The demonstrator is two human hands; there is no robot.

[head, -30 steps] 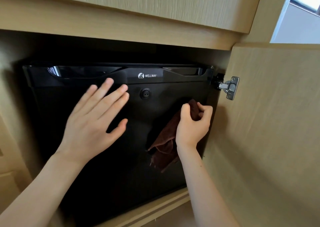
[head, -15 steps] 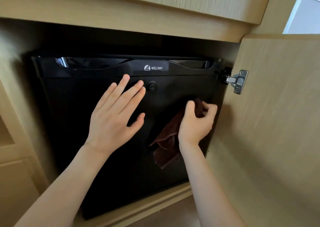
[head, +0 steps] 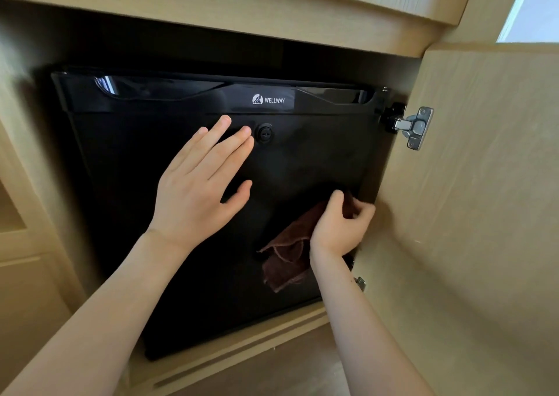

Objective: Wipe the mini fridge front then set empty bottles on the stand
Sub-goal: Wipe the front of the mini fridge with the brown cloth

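The right grip (head: 340, 223) pinches a brown cloth (head: 289, 253) on the fridge door (head: 317, 153), below-right of its lock (head: 264, 133). The left grip (head: 196, 192) rests flat, fingers straight, left of the lock. Its bare palm could smudge the glossy front.

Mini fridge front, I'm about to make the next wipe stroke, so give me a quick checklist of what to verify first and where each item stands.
1. Cloth in a firm grip: ok. The right hand curls round the brown cloth, with a loose end hanging below.
2. Cloth against the mini fridge front: ok, near its right edge.
3. Door steadied: ok. The left hand lies flat against it, fingers straight.
4. Cabinet door out of the way: ok, swung open on the right.
5. Keyhole clear of fingers: ok. The fingertips end just left of it.
6. Smears left on the front: cannot tell, the black surface is too dark.
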